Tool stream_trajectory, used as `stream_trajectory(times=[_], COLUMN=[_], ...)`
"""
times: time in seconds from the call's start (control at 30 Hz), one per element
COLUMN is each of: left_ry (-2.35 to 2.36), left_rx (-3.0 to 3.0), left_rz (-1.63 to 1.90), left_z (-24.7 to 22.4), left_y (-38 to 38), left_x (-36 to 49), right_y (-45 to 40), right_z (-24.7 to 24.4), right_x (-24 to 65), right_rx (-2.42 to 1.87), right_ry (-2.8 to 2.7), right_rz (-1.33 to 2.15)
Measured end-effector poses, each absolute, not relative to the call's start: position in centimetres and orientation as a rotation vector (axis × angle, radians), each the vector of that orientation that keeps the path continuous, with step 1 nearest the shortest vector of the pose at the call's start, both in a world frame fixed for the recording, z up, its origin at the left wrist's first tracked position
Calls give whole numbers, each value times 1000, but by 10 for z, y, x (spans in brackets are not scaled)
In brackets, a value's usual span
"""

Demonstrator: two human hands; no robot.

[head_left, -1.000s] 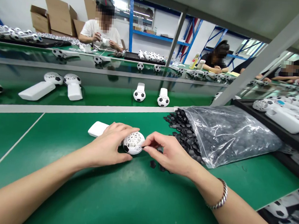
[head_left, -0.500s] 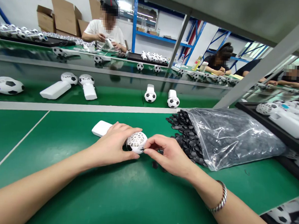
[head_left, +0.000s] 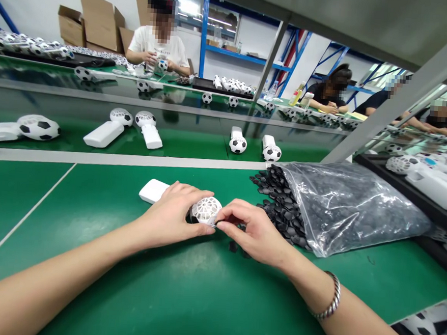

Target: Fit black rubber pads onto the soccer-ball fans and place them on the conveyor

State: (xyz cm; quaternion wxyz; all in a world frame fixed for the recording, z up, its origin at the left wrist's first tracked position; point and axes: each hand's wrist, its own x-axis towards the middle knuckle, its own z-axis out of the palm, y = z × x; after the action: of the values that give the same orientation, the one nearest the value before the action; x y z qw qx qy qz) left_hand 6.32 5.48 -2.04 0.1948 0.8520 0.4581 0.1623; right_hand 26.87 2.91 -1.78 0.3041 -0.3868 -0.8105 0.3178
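A white handheld fan (head_left: 207, 209) with a soccer-ball head and webbed grille lies on the green table, its handle pointing left. My left hand (head_left: 172, 212) is closed around the ball head, thumb at the near side and fingers over the top. My right hand (head_left: 253, 233) pinches a small black plastic piece (head_left: 218, 222) against the right side of the ball. Most of that piece is hidden by the fingertips. Beside my right hand lies a heap of black pentagon pieces (head_left: 284, 205), spilling from a clear plastic bag (head_left: 358, 207). A few loose ones lie under the hand.
Beyond a pale rail (head_left: 170, 163), several soccer-ball fans (head_left: 238, 144) lie on a green conveyor belt (head_left: 194, 145). A black tray (head_left: 436, 187) of fans stands at right, near a slanted metal post (head_left: 397, 98). Co-workers (head_left: 159, 48) sit across the line.
The fans on the belt have moved to the right. My hands keep nearly the same hold, with the black piece still at the ball's side. The co-worker opposite has turned the item in their hands.
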Motion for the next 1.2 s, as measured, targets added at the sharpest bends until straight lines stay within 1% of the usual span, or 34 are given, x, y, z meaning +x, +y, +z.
stream_trajectory(times=[0.13, 0.27, 0.5, 0.67, 0.77, 0.87, 0.93, 1.07, 1.13, 1.2], left_ry=[1290, 1296, 1266, 1243, 1237, 1184, 1117, 1088, 1158, 1185], left_rx=[2382, 2392, 2342, 2302, 2284, 2299, 2328, 2407, 2421, 2415], left_rz=[481, 513, 569, 586, 603, 598, 564, 571, 604, 584], left_z=[-21, -25, -25, -23, -23, -23, -23, -29, -30, -28], left_y=[54, 54, 52, 55, 55, 55, 54, 56, 58, 58], left_x=[64, 66, 70, 71, 69, 65, 61, 59, 58, 57], right_y=[30, 31, 35, 35, 37, 40, 42, 44, 45, 47], right_z=[-22, -30, -36, -36, -37, -32, -25, -15, -16, -19], right_x=[265, 259, 255, 252, 250, 258, 270, 293, 297, 297], right_rx=[-1017, -1103, -1168, -1222, -1239, -1233, -1270, -1509, -1601, -1636], right_ry=[-2089, -1952, -1705, -1700, -1708, -1833, -2016, -2348, -2402, -2408], right_rz=[850, 886, 1283, 1317, 1309, 1245, 1097, 712, 701, 772])
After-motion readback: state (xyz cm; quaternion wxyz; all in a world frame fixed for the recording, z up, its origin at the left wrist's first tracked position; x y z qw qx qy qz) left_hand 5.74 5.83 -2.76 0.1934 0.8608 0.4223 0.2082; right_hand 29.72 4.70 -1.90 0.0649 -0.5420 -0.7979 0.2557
